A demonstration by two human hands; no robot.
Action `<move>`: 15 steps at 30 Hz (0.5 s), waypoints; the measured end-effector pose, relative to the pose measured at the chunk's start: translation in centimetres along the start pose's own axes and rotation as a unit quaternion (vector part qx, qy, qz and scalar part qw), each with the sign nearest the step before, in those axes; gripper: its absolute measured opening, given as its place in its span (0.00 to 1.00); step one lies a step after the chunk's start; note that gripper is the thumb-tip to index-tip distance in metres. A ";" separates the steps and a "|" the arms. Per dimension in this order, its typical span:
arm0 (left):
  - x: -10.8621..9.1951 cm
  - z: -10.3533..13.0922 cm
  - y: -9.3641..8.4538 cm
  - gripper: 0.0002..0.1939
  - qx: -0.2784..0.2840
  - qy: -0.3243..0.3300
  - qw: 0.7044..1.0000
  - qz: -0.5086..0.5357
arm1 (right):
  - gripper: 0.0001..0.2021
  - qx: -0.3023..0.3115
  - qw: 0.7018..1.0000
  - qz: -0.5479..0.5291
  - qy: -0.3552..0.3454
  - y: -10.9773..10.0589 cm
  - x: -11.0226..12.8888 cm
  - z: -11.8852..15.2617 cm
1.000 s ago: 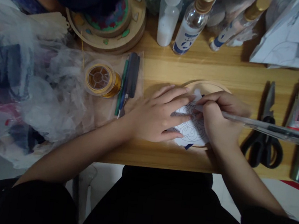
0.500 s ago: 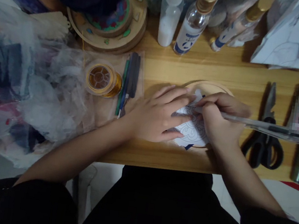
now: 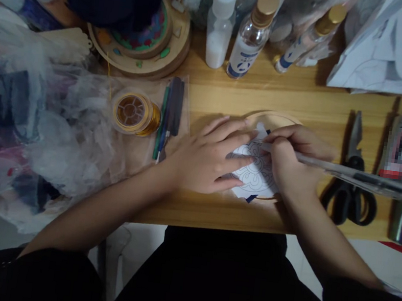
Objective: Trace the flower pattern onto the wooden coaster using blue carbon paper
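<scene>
I see a white paper pattern (image 3: 256, 180), line-drawn with petal shapes and partly covered, lying over a pale round wooden piece (image 3: 275, 117) right of centre; a clear pen (image 3: 360, 176) slants rightward from it.

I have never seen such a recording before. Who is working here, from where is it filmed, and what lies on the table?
There is no machine here, only one person's two bare hands. The camera is worn on the head and looks down. The left hand lies spread on a patterned paper, which rests over a round pale piece. The right hand holds a pen. On the wooden table around them are scissors, a golden spool and bottles.
</scene>
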State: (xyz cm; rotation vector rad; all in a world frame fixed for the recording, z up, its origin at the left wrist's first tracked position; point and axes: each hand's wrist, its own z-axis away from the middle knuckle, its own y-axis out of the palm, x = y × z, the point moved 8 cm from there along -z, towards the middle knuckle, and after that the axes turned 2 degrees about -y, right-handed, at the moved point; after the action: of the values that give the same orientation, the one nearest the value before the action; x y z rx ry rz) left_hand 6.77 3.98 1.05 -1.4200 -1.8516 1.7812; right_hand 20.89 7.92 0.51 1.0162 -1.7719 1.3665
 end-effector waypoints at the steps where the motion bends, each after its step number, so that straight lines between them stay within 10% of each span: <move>1: 0.0 0.0 0.0 0.20 -0.002 0.001 1.000 0.000 | 0.09 0.007 1.000 0.005 -0.002 0.1 0.0 0.0; 15: 0.0 0.0 0.1 0.20 0.008 -0.002 1.000 0.000 | 0.09 0.008 1.000 0.011 -0.006 0.3 -0.1 0.0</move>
State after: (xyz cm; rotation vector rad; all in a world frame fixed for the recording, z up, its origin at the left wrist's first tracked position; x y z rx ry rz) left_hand 6.79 3.99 1.00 -1.4117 -1.8350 1.7959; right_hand 20.67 7.99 0.34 1.0197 -1.7885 1.3931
